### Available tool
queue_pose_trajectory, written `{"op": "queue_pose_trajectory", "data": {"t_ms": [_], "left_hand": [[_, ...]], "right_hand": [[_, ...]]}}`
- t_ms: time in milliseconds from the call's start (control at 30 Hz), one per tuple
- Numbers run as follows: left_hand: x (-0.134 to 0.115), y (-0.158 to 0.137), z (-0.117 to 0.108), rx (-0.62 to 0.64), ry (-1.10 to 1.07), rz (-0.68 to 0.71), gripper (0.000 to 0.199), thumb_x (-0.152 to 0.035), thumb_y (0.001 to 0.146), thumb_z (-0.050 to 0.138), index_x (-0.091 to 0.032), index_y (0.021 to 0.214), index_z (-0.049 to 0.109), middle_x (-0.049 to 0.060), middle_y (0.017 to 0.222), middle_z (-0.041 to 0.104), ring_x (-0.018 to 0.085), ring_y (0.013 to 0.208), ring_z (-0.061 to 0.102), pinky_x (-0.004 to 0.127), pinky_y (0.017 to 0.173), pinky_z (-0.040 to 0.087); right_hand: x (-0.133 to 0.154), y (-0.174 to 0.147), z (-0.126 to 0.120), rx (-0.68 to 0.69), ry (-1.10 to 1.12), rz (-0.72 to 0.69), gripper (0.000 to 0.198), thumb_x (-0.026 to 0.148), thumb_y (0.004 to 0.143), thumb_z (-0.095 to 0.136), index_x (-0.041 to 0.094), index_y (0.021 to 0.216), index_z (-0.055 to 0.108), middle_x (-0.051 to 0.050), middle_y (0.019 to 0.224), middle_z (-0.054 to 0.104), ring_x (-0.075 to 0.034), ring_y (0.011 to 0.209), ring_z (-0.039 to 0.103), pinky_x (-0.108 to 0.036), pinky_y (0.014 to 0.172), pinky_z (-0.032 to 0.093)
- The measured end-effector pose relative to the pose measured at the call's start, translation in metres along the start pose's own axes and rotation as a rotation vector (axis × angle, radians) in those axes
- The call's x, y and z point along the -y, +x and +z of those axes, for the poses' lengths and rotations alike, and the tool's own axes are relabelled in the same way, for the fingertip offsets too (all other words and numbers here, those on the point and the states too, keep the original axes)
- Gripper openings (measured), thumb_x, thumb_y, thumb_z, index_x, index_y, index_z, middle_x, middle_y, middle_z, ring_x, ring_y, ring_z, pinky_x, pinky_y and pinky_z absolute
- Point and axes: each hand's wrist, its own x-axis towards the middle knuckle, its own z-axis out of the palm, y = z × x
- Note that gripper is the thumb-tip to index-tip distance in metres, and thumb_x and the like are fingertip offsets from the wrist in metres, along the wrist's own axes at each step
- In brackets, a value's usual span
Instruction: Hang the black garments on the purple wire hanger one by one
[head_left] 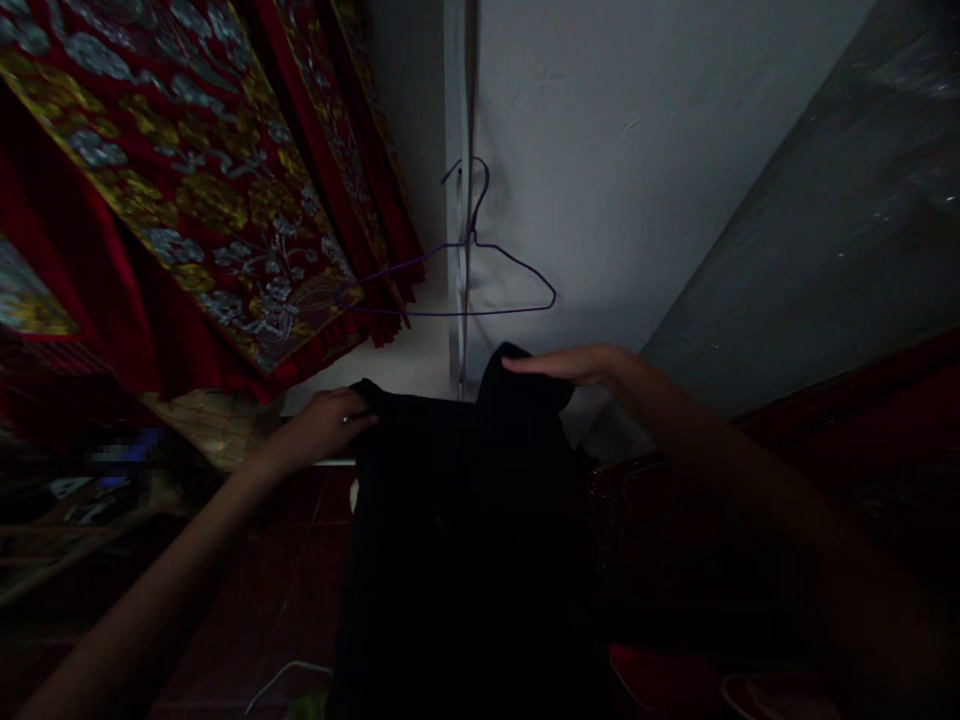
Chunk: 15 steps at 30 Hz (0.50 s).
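Note:
A black garment (pixel 465 520) hangs down in front of me, held up by its top edge; the dim light hides its exact kind. My left hand (pixel 330 425) grips its upper left corner, and a ring shows on one finger. At the upper right, my right hand (pixel 566 364) is closed on the same cloth, which is folded over there. Just above the garment, apart from both hands, a purple wire hanger (pixel 517 258) hangs with nothing on it by a narrow upright strip on the wall.
Red cloth embroidered in gold and silver (pixel 217 190) hangs at the upper left. A grey plastic-like sheet (pixel 825 210) slants across the right. Cluttered items (pixel 112 470) lie at the left, above a dark red tiled floor (pixel 262 580). A pale wall (pixel 600 130) stands behind.

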Motion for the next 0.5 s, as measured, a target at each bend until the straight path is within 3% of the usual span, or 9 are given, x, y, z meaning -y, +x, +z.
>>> {"op": "queue_pose_trajectory", "data": {"t_ms": [100, 167, 233, 300, 400, 500], "left_hand": [[0.005, 0.002, -0.015, -0.021, 0.048, 0.013, 0.033, -0.035, 0.092, 0.048, -0.022, 0.100, 0.076, 0.008, 0.108, 0.074, 0.026, 0.108, 0.065, 0.038, 0.100, 0.046], [0.007, 0.005, -0.018, -0.027, 0.116, -0.025, 0.031, -0.033, 0.089, 0.050, -0.021, 0.099, 0.077, 0.009, 0.111, 0.074, 0.028, 0.112, 0.064, 0.041, 0.103, 0.044], [0.008, 0.007, -0.016, -0.023, 0.178, -0.044, 0.031, -0.033, 0.087, 0.052, -0.020, 0.098, 0.078, 0.011, 0.116, 0.072, 0.032, 0.117, 0.061, 0.046, 0.106, 0.043], [0.011, 0.007, -0.010, -0.004, 0.205, -0.044, 0.032, -0.034, 0.088, 0.051, -0.019, 0.099, 0.078, 0.013, 0.119, 0.071, 0.035, 0.120, 0.060, 0.051, 0.105, 0.042], [0.016, 0.008, -0.002, 0.036, 0.165, -0.035, 0.032, -0.034, 0.089, 0.052, -0.019, 0.098, 0.078, 0.013, 0.120, 0.070, 0.033, 0.118, 0.060, 0.050, 0.104, 0.044], [0.025, 0.011, 0.001, 0.008, 0.079, -0.009, 0.033, -0.040, 0.090, 0.054, -0.020, 0.097, 0.079, 0.012, 0.120, 0.070, 0.030, 0.118, 0.059, 0.046, 0.106, 0.044]], "right_hand": [[-0.003, -0.008, 0.024, 0.336, -0.168, 0.103, 0.036, 0.052, 0.064, 0.086, 0.018, 0.071, 0.076, -0.005, 0.066, 0.072, -0.020, 0.065, 0.069, -0.031, 0.066, 0.057], [-0.009, -0.016, 0.060, 0.373, -0.424, 0.034, 0.022, 0.034, 0.057, 0.090, 0.020, 0.066, 0.074, -0.002, 0.062, 0.069, -0.021, 0.065, 0.069, -0.031, 0.066, 0.055], [-0.018, -0.026, 0.095, 0.158, -0.781, -0.046, 0.021, 0.017, 0.052, 0.088, 0.021, 0.055, 0.067, -0.003, 0.059, 0.067, -0.024, 0.070, 0.071, -0.034, 0.072, 0.055], [-0.025, -0.036, 0.114, 0.065, -0.976, -0.035, 0.022, 0.009, 0.053, 0.083, 0.020, 0.054, 0.065, -0.008, 0.067, 0.071, -0.028, 0.077, 0.072, -0.037, 0.074, 0.054], [-0.027, -0.042, 0.093, -0.029, -1.003, -0.009, 0.011, 0.006, 0.066, 0.071, 0.017, 0.067, 0.071, -0.014, 0.079, 0.074, -0.029, 0.079, 0.072, -0.037, 0.073, 0.052], [-0.025, -0.033, 0.041, -0.056, -0.733, -0.112, 0.017, 0.008, 0.073, 0.061, 0.016, 0.077, 0.075, -0.008, 0.077, 0.073, -0.022, 0.071, 0.067, -0.033, 0.070, 0.049]]}}
